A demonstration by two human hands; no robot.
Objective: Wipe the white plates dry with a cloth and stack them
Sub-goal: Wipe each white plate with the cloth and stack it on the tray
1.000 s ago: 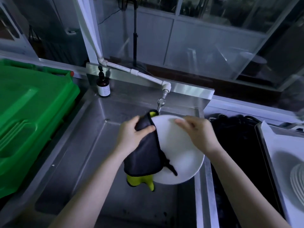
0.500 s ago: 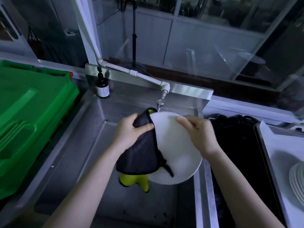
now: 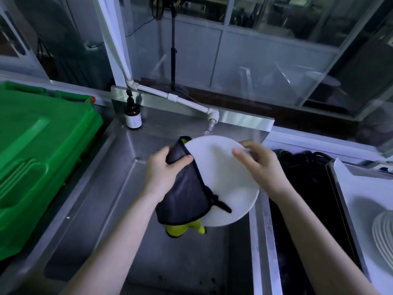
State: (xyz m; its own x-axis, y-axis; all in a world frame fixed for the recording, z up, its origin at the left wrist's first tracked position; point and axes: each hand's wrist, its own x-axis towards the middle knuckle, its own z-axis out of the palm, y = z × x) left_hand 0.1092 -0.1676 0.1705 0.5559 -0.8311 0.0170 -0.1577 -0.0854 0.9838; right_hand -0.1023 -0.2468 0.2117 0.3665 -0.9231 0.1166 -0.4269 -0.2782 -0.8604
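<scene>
A person stands at a stainless steel sink (image 3: 102,188), holding 1 round white plate (image 3: 225,179) tilted above the basin. The left hand (image 3: 163,169) pinches a dark cloth with a yellow underside (image 3: 185,194), folded over the plate's left rim. The right hand (image 3: 261,165) grips the far rim, thumb on the face and fingers curled behind. A stack of white plates (image 3: 382,237), probably already dried, lies on a metal tray (image 3: 335,188) well apart to the right. This plate looks mid-wipe and is not yet stacked.

The plate (image 3: 225,177) is hidden at its left rim by the cloth (image 3: 185,194). The stack of plates (image 3: 382,237) is cut off — by the right edge.
</scene>
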